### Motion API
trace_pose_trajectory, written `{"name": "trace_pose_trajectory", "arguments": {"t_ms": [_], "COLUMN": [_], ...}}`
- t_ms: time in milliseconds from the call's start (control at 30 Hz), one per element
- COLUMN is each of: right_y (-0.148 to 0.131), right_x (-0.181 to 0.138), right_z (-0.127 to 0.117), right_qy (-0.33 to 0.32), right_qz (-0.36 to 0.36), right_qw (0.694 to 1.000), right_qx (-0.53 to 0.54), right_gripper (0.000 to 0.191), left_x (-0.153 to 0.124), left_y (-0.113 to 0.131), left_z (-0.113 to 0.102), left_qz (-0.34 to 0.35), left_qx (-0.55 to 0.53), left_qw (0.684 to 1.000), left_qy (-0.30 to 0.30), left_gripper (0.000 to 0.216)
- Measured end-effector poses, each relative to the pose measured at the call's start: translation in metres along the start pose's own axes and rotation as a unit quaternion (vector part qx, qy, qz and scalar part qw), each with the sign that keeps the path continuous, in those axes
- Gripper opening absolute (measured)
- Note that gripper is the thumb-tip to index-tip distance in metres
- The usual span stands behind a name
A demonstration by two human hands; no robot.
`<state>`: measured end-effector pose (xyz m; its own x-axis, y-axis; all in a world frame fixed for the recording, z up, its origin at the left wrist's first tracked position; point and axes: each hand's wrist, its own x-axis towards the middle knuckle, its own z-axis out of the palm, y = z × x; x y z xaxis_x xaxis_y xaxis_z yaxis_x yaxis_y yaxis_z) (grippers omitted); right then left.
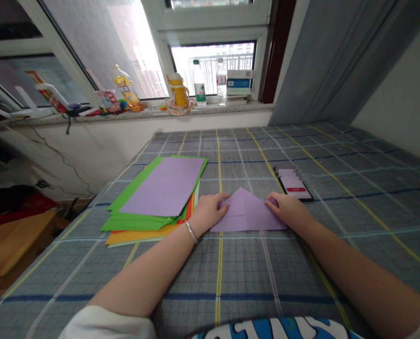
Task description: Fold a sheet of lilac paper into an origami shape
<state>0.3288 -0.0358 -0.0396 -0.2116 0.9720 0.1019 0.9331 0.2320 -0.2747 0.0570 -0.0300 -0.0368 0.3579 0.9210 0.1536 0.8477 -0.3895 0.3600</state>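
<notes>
A folded sheet of purple paper (247, 212) lies before me on the plaid bedspread, its peak pointing away from me and its straight edge toward me. My left hand (210, 211) grips its left side, thumb on top and fingers curled at the edge. On the right side, my right hand (283, 207) pinches the edge between thumb and fingers. Creases run across the paper's upper face. To the left of my left hand rests a stack of coloured paper, with a flat purple sheet (163, 186) over green sheets (135, 222) and orange ones (139, 235).
A phone (294, 183) with a lit screen lies just beyond my right hand. The plaid bedspread (238, 278) spreads around everything. On the windowsill (149, 113) stand bottles, a yellow cup (179, 92) and boxes (239, 84). A wooden piece of furniture (15, 245) is at lower left.
</notes>
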Motion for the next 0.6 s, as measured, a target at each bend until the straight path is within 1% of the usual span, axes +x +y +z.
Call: {"name": "trace_pose_trajectory", "arguments": {"t_ms": [167,267,333,400,467,500,567,600], "right_y": [0.001,0.001,0.000,-0.002,-0.005,-0.007,-0.011,-0.013], "right_x": [0.001,0.000,0.001,0.001,0.001,0.001,-0.001,-0.002], "right_z": [0.002,0.003,0.003,0.005,0.006,0.007,0.009,0.010], "right_qy": [-0.003,0.008,0.035,0.062,0.067,0.057,0.022,0.004], "right_qz": [-0.014,-0.036,-0.064,-0.116,-0.187,-0.224,-0.282,-0.297], "right_qw": [1.000,0.999,0.997,0.991,0.980,0.972,0.956,0.950], "right_qx": [-0.027,-0.038,-0.036,-0.012,0.030,0.051,0.083,0.094], "right_gripper": [0.024,0.022,0.021,0.023,0.025,0.025,0.026,0.026], "left_x": [0.000,-0.002,-0.004,-0.006,-0.008,-0.009,-0.010,-0.010], "left_y": [-0.001,0.001,0.004,0.008,0.012,0.014,0.016,0.017], "left_z": [0.000,0.000,-0.001,-0.001,0.001,0.002,0.005,0.006], "left_qz": [0.006,0.036,0.077,0.144,0.222,0.254,0.292,0.299], "left_qx": [0.005,0.047,0.084,0.105,0.102,0.096,0.088,0.086], "left_qw": [1.000,0.998,0.993,0.982,0.969,0.962,0.952,0.950], "left_qy": [-0.012,0.011,0.044,0.056,0.035,0.017,-0.016,-0.027], "left_gripper": [0.033,0.030,0.030,0.030,0.031,0.032,0.034,0.034]}}
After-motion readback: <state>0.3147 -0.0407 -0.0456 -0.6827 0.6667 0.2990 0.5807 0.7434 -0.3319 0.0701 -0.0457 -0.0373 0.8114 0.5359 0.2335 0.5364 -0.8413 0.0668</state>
